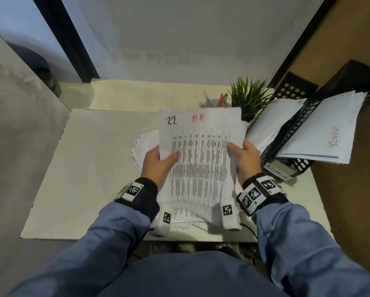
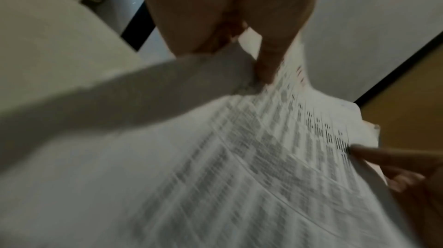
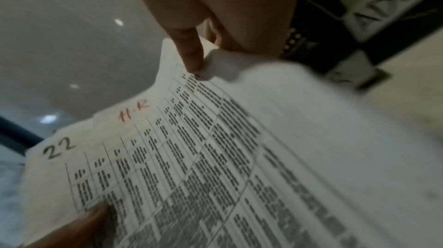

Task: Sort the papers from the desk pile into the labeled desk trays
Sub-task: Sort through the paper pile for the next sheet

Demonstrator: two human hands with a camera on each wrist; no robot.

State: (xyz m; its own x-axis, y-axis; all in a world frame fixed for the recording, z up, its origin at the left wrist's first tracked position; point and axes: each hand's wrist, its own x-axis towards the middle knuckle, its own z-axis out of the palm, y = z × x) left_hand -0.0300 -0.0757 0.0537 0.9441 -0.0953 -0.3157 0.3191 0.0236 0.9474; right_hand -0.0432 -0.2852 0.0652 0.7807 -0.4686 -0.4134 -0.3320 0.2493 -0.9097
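I hold a printed table sheet (image 1: 201, 151) marked "22" in black and "H.R" in red, lifted above the desk pile (image 1: 144, 144). My left hand (image 1: 158, 161) pinches its left edge, thumb on top. My right hand (image 1: 243, 156) pinches the right edge. The left wrist view shows the sheet (image 2: 239, 167) blurred under my left thumb (image 2: 268, 66). In the right wrist view the sheet (image 3: 191, 148) runs beneath my right thumb (image 3: 189, 53). Black desk trays stand at the right; the nearest tray (image 1: 287, 136) bears an "ADMIN" label (image 1: 279, 169) and holds white sheets (image 1: 321, 133).
A small green plant (image 1: 250, 97) and a pen cup (image 1: 214, 102) stand behind the sheet. The white desk mat (image 1: 83, 168) stretches to the left. A grey partition closes the left side, a brown wall the right.
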